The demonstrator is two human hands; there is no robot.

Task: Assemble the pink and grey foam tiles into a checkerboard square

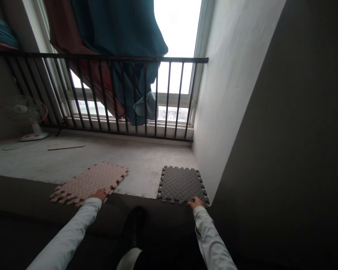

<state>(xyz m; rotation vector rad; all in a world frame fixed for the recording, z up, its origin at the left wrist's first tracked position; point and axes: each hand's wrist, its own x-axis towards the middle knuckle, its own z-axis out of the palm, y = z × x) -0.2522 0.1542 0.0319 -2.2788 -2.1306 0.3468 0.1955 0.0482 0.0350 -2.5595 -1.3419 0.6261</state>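
Observation:
Two foam puzzle mats with a raised tread pattern and toothed edges are on the pale window ledge (141, 161). The pinkish-beige foam mat (92, 178) lies askew at the left, its near corner jutting past the ledge's front edge. My left hand (99, 194) is closed on its near right edge. Over at the right, close to the side wall, the dark grey foam mat (181, 183) sits roughly square to the ledge. My right hand (196, 202) grips its near edge by the right corner. The undersides of both mats and some fingertips are hidden.
A black metal railing (122, 97) stands before the window, with a blue and red curtain (121, 30) hanging at it. At the left are a fan (35, 131) and a thin reddish strip (66, 148). A white wall (228, 75) bounds the ledge's right end.

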